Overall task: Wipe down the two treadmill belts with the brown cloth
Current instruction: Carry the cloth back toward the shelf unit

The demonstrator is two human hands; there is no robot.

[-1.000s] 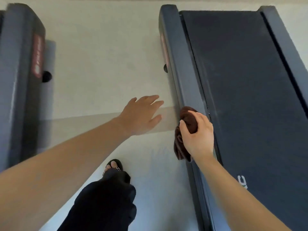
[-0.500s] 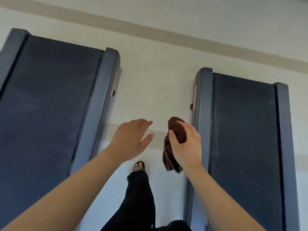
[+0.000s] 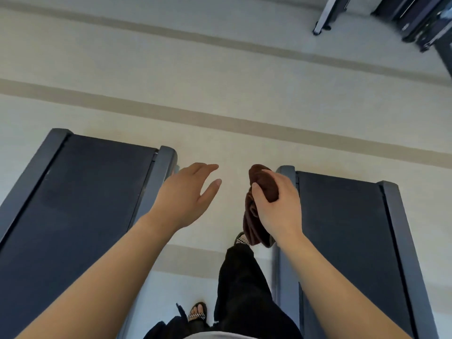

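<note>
Brown cloth (image 3: 263,189) is seen bunched in the right hand (image 3: 278,206), which is closed around its upper part with the thumb pressed across the front fold; the lower part hangs loose below the palm, above a sandalled foot (image 3: 242,241). Only one view, from the head, is given. With the cloth taken as the landmark, the right treadmill belt (image 3: 342,241) lies just to its right, its near side rail (image 3: 285,174) partly hidden behind the holding hand, and the left treadmill belt (image 3: 78,196) lies well to its left across a strip of pale floor (image 3: 220,106). The left hand (image 3: 186,196) is held open in the air between the cloth and the left belt, fingers loosely spread and nothing gripped. Neither belt is touched by the cloth, so no wiping stroke is judged to be under way at this moment. The cloth is judged to be light, soft and limp: it will fold and drape rather than hold a shape, and it cannot be broken. For wiping, it is best gathered into a pad under the flat palm, with the loose tail tucked in so that it is not dragged or caught at a rail edge. Other equipment (image 3: 415,20) is seen far beyond the cloth, at the upper right.
</note>
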